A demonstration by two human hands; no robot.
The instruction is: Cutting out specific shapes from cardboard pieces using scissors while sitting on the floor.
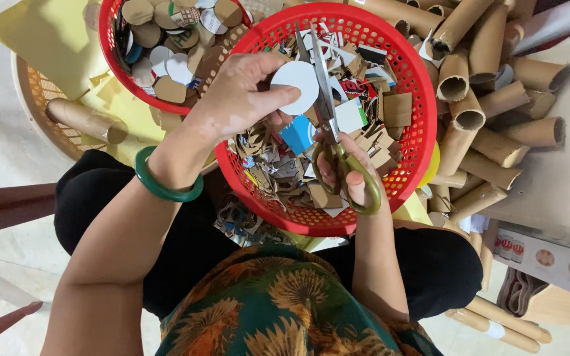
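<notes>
A white paper disc is pinched between thumb and fingers of the left hand and held directly over a red basket of cardboard offcuts, apparently so trimmings drop inside. Green-handled scissors are gripped by the right hand, fingers through the loops, blades touching the disc's edge. A second red basket of cut discs is set just beside, with cardboard tubes heaped on the tabletop.

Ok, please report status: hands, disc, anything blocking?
Left hand pinches white card disc. Right hand works scissors at its edge. Red scrap basket below, nothing blocking.
</notes>
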